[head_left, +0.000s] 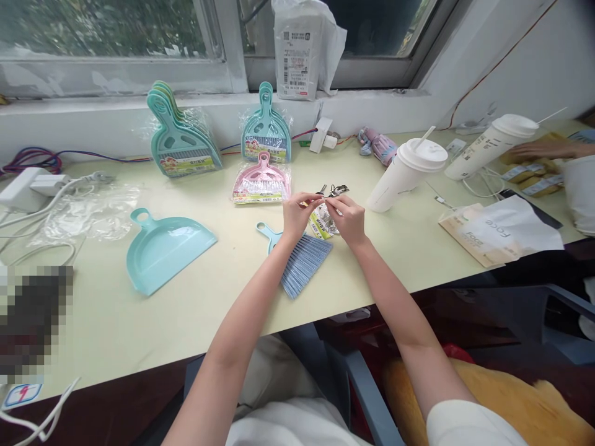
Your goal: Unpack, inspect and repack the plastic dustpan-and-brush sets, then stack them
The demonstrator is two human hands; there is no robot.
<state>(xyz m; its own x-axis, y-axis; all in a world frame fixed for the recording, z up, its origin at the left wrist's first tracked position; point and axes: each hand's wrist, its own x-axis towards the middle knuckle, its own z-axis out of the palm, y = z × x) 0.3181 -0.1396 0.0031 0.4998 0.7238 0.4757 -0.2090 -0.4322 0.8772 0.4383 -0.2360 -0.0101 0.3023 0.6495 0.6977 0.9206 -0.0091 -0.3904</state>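
Note:
Fingertips of my left hand (pixel 297 214) and my right hand (pixel 347 217) meet in pinches above the table; whatever is between them is too small to make out. Just below and between the hands lies a printed label card (pixel 320 224) with clear plastic. Keys (pixel 339 190) rest behind the fingers. Under my left forearm, a blue brush (pixel 304 263) lies with its bristles toward the front edge. An unwrapped teal dustpan (pixel 171 248) lies to the left. Behind my left hand is a wrapped pink dustpan set (pixel 261 181).
Wrapped teal dustpan sets (pixel 183 139) lean at the back wall beside another wrapped set (pixel 266 127). White cups (pixel 404 173), a paper bag (pixel 483 238), and another person's hand (pixel 534 150) are at right. Cables, a white adapter (pixel 23 189) and crumpled plastic (pixel 93 214) lie left.

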